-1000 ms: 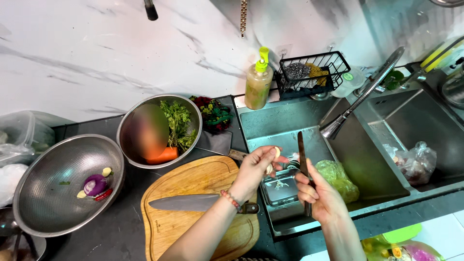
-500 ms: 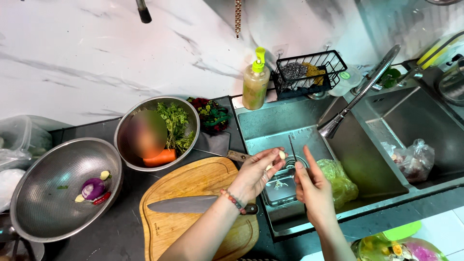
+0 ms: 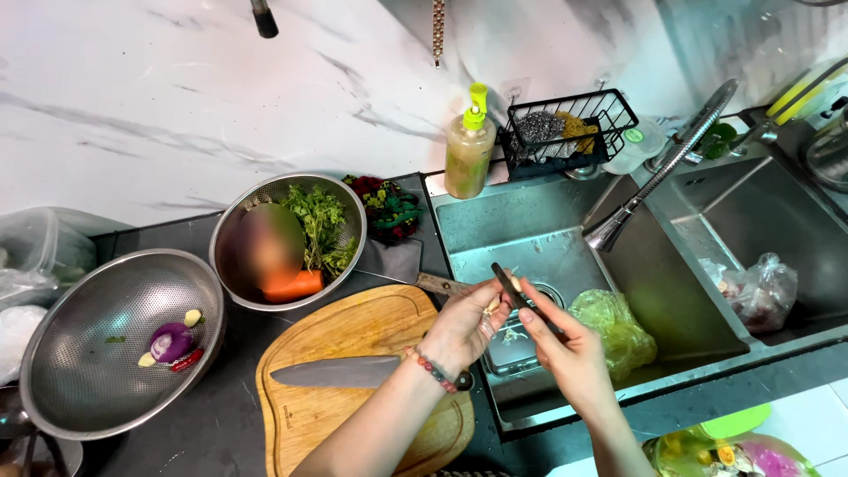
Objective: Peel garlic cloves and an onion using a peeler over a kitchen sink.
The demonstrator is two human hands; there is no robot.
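Over the left sink basin, my left hand pinches a small pale piece of vegetable between thumb and fingers. My right hand grips a small dark-bladed knife whose tip rests against that piece. A large kitchen knife lies flat on the wooden cutting board under my left forearm. Pale peelings lie in the sink strainer basket below my hands.
A metal colander holds a purple onion, garlic and chilli. A steel bowl holds green herbs and a carrot. A soap dispenser, a wire sponge rack, a faucet, and two plastic bags in the sink basins.
My hands have drawn closer together over the sink. The small knife has swung from upright in my right hand to lie against the piece in my left.
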